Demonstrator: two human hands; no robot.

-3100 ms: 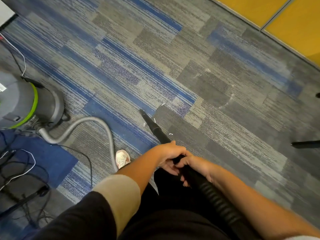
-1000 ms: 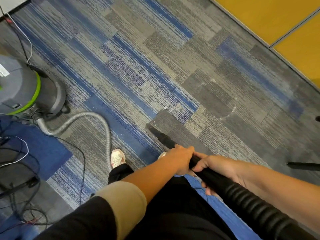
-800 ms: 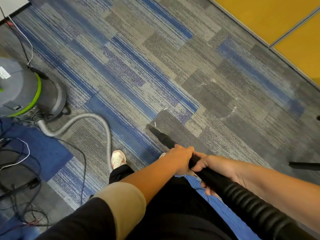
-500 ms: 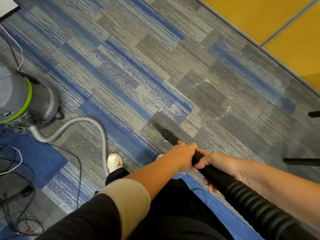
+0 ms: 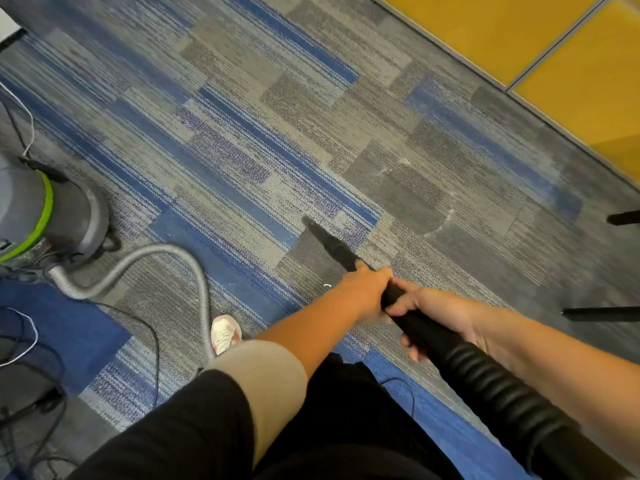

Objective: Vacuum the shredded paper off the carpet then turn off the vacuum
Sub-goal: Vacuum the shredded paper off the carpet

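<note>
On carpet (image 5: 242,133), left hand (image 5: 367,292), right hand (image 5: 441,315) clamp nozzle (image 5: 332,244); open room to wall (image 5: 485,32).

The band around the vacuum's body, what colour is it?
The band is lime green, ringing the grey vacuum body; seen in the head view.

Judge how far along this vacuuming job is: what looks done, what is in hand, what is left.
Done: most carpet near the nozzle looks free of paper. In hand: left hand and right hand grip the black hose, nozzle tip down on the carpet. Left: one white shred beside the left hand; pale flecks farther off might be paper; switching off the vacuum comes last.
</note>
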